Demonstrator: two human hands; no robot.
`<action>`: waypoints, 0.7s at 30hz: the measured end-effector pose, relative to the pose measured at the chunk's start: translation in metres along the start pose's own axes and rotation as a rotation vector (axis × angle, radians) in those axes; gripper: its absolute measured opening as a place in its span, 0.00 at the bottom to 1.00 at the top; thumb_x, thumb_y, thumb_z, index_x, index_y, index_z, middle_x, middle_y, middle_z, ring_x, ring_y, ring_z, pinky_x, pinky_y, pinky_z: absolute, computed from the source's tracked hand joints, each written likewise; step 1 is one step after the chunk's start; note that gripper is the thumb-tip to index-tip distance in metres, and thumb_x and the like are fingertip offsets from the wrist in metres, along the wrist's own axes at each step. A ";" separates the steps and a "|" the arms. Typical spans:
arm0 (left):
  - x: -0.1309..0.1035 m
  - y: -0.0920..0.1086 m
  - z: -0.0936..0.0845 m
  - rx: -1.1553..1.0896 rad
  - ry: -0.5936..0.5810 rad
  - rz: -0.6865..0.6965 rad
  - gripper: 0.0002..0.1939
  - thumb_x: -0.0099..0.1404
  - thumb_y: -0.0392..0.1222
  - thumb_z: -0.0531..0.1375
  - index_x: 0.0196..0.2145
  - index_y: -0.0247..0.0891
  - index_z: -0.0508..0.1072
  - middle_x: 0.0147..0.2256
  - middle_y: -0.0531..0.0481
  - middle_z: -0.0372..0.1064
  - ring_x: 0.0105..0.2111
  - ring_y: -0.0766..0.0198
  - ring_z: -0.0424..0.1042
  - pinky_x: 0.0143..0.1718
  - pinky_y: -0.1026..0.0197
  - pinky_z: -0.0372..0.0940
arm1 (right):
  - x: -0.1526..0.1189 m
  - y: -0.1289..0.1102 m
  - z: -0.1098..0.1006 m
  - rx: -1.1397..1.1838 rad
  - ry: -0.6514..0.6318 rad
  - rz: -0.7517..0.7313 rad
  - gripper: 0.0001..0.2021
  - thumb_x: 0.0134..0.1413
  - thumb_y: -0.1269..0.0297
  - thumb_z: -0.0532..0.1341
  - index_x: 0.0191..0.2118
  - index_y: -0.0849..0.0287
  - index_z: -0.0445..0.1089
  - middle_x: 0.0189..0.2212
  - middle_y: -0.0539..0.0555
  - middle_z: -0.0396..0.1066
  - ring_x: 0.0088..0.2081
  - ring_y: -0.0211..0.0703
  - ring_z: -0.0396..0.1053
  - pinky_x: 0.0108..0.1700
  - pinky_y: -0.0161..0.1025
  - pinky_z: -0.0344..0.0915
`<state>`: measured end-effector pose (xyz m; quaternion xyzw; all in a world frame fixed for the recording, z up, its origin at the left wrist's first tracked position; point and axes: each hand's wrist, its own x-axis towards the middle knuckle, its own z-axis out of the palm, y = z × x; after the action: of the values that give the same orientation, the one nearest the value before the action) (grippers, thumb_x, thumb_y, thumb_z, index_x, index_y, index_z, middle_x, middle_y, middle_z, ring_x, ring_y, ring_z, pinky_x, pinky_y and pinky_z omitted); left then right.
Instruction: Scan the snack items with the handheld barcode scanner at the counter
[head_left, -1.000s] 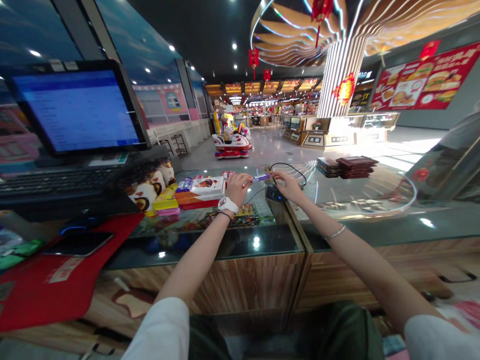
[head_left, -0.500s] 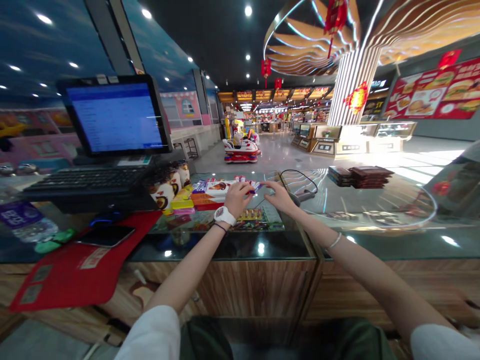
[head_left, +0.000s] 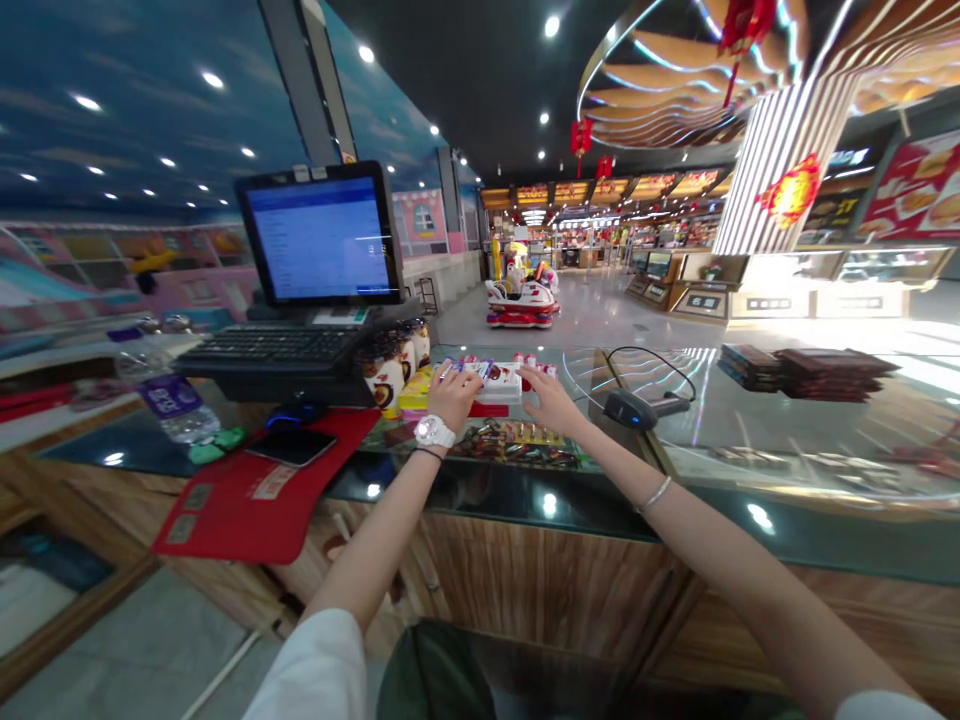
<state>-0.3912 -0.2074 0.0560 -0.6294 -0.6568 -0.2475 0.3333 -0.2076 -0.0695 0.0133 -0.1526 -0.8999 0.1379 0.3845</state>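
Observation:
My left hand point(head_left: 452, 394), with a white watch on the wrist, lies over the left end of a row of small white, purple and red snack packets point(head_left: 504, 384) on the glass counter. Its fingers look spread on the packets. At the row's right end, my right hand point(head_left: 553, 402) has its fingers stretched out and its thumb apart, at or just touching the red-and-white packets. Whether it presses on them, I cannot tell. Yellow packs point(head_left: 415, 392) and several white-and-brown cups point(head_left: 388, 385) stand left of my left hand.
A monitor point(head_left: 322, 238) and keyboard point(head_left: 274, 345) stand at the left. On a red mat point(head_left: 255, 505) lies a phone point(head_left: 292, 447), with a water bottle point(head_left: 178, 408) beyond. A corded scanner point(head_left: 632, 408) lies right of my right hand; stacked dark packs point(head_left: 825, 373) sit farther right.
The view has swung left. My hands have moved apart; the left now lies flatter over the packets' left end, and the right is at their right end. White packets show between them.

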 end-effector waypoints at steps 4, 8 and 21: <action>-0.006 -0.002 0.002 0.023 -0.050 -0.045 0.13 0.67 0.34 0.56 0.37 0.47 0.79 0.37 0.46 0.78 0.42 0.52 0.74 0.55 0.46 0.61 | -0.009 0.005 0.002 -0.027 -0.028 -0.018 0.34 0.48 0.74 0.58 0.64 0.57 0.61 0.64 0.64 0.61 0.64 0.56 0.60 0.64 0.59 0.57; -0.011 0.001 0.005 0.050 -0.063 -0.068 0.10 0.69 0.37 0.57 0.40 0.47 0.79 0.40 0.47 0.79 0.41 0.53 0.74 0.51 0.48 0.62 | -0.015 0.006 0.004 -0.017 -0.046 -0.014 0.33 0.49 0.74 0.58 0.64 0.59 0.61 0.63 0.64 0.62 0.64 0.56 0.61 0.64 0.59 0.58; -0.020 -0.005 0.001 0.055 -0.024 -0.160 0.10 0.70 0.40 0.57 0.42 0.47 0.78 0.44 0.48 0.79 0.44 0.51 0.73 0.53 0.46 0.60 | -0.017 0.006 0.016 0.025 -0.069 -0.028 0.36 0.49 0.73 0.57 0.67 0.59 0.56 0.66 0.65 0.58 0.67 0.56 0.57 0.67 0.58 0.55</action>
<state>-0.3962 -0.2203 0.0413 -0.5684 -0.7155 -0.2479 0.3218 -0.2070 -0.0725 -0.0101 -0.1301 -0.9129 0.1490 0.3570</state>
